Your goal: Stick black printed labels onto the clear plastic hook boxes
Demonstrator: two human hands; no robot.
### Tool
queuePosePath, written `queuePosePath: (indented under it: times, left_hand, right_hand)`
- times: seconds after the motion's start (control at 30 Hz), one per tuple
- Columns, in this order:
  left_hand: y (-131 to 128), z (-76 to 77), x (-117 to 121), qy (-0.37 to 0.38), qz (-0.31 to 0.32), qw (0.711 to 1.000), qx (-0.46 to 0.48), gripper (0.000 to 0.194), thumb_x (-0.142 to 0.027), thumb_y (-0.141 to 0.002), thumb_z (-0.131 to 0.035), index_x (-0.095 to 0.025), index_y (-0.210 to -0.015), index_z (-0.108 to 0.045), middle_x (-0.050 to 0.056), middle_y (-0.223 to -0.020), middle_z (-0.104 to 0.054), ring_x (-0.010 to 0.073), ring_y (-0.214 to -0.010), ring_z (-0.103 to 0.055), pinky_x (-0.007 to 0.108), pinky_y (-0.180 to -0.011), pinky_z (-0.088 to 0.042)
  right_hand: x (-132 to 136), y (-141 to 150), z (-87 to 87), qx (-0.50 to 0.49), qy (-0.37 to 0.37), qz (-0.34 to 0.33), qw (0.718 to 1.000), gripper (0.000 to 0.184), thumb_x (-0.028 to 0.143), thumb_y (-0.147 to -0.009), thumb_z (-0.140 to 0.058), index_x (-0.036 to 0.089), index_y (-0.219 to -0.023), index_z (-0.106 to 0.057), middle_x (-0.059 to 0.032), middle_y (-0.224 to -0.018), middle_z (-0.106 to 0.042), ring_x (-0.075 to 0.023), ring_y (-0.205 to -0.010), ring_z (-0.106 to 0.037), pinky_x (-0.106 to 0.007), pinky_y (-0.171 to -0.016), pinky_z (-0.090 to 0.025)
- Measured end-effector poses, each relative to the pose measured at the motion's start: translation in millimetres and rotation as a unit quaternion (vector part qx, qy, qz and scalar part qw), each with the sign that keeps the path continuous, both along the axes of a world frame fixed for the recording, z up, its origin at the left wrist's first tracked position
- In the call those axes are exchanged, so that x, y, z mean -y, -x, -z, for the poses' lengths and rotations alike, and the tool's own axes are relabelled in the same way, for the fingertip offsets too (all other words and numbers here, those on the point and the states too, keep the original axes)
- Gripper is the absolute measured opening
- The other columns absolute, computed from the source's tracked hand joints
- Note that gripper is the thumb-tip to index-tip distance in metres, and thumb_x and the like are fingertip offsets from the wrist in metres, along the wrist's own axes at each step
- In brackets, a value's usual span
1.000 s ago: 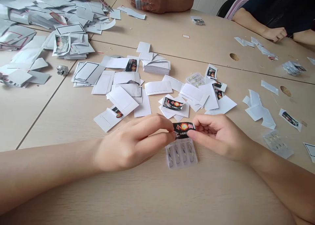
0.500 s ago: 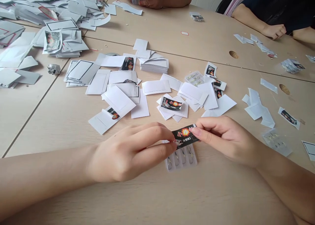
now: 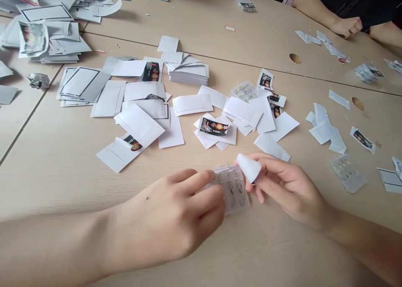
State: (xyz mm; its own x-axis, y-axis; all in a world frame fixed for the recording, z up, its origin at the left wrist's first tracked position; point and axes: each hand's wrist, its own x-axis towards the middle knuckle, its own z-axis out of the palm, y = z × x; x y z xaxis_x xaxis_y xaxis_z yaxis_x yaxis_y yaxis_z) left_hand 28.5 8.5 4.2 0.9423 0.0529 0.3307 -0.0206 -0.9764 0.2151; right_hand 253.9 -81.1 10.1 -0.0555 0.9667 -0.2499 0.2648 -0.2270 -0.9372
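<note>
In front of me on the table lies a clear plastic box of fish hooks (image 3: pixel 238 190), its hooks lined up in separate compartments. My left hand (image 3: pixel 188 207) has its fingers curled against the box's left side, covering that part of it. Over the box's right edge, my right hand (image 3: pixel 282 184) pinches a label sticker (image 3: pixel 249 168) between thumb and fingers. The sticker is curled, white back outward, with only a sliver of dark print showing. Just beyond, a black printed label (image 3: pixel 214 127) rests on loose white papers.
White cards and backing papers (image 3: pixel 141 119) spread across the middle, beside a stacked pile (image 3: pixel 188 74). Another hook box (image 3: pixel 245 91) lies partly under papers; one more (image 3: pixel 348 174) is at right. A co-worker's hand (image 3: pixel 347 27) rests at the far right. Large paper heaps (image 3: pixel 59 40) stand left.
My right hand has turned the label from printed face up to curled with its white back showing. My left hand has left the label and moved down to the hook box. The view has shifted.
</note>
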Motion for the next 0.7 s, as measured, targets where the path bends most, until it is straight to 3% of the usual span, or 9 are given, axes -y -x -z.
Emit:
queuePosePath:
  times: [0.07,0.13,0.3,0.5,0.6,0.7]
  left_hand:
    - [-0.8,-2.7,4.8,0.004,-0.006,1.000,-0.008,0.014,-0.009,-0.088,-0.053,-0.017,-0.079,-0.062,0.005,-0.087,-0.064,0.0197,-0.091,-0.061,0.032,-0.079,-0.054]
    - [-0.2,-5.7,10.6,0.012,-0.001,1.000,-0.019,0.014,-0.009,-0.088,-0.053,-0.017,-0.082,-0.063,0.005,-0.087,-0.064,0.0191,-0.087,-0.061,0.032,-0.078,-0.054]
    - [7.4,-6.0,22.7,0.049,0.019,0.998,-0.021,0.015,-0.009,-0.089,-0.052,-0.017,-0.089,-0.065,0.005,-0.088,-0.066,0.0205,-0.092,-0.062,0.033,-0.081,-0.053]
    - [12.7,-3.3,18.7,0.121,0.023,0.992,-0.007,0.017,-0.028,-0.091,-0.055,-0.014,-0.096,-0.064,0.006,-0.093,-0.067,0.0223,-0.090,-0.060,0.035,-0.080,-0.050]
    - [13.6,-8.4,18.4,0.170,-0.025,0.985,0.017,0.023,-0.034,-0.089,-0.055,-0.013,-0.083,-0.063,0.008,-0.083,-0.062,0.0212,-0.078,-0.054,0.036,-0.069,-0.047]
    - [10.6,-18.0,21.2,0.301,-0.117,0.946,0.014,0.024,-0.029,-0.090,-0.050,-0.017,-0.072,-0.059,0.003,-0.069,-0.053,0.0154,-0.066,-0.047,0.030,-0.058,-0.041]
  right_hand:
    - [2.9,0.8,-1.2,0.035,-0.018,-0.004,0.999,0.029,0.030,-0.093,-0.054,0.017,-0.067,-0.059,-0.0048,-0.100,-0.060,-0.0132,-0.101,-0.059,-0.015,-0.073,-0.050]
    - [9.5,1.6,-1.8,0.064,-0.034,-0.013,0.997,0.023,0.026,-0.092,-0.054,0.018,-0.071,-0.061,-0.0054,-0.110,-0.060,-0.0152,-0.108,-0.057,-0.018,-0.079,-0.051]
    - [31.8,9.5,-6.0,0.141,-0.091,-0.061,0.984,0.010,0.013,-0.088,-0.054,0.018,-0.081,-0.060,-0.0056,-0.108,-0.058,-0.0147,-0.099,-0.059,-0.023,-0.082,-0.051]
    - [36.9,18.2,-4.3,0.178,-0.218,-0.054,0.958,0.011,0.004,-0.083,-0.054,0.014,-0.079,-0.056,-0.0051,-0.085,-0.052,-0.0105,-0.074,-0.054,-0.023,-0.065,-0.048]
    - [35.6,18.6,-2.0,0.224,-0.263,-0.049,0.937,0.012,0.003,-0.081,-0.057,0.013,-0.074,-0.054,-0.0053,-0.079,-0.051,-0.0106,-0.069,-0.050,-0.024,-0.061,-0.046]
    - [34.9,18.6,-2.9,0.287,-0.326,-0.057,0.899,0.014,0.005,-0.080,-0.060,0.013,-0.071,-0.054,-0.0053,-0.071,-0.052,-0.0112,-0.064,-0.047,-0.025,-0.055,-0.043]
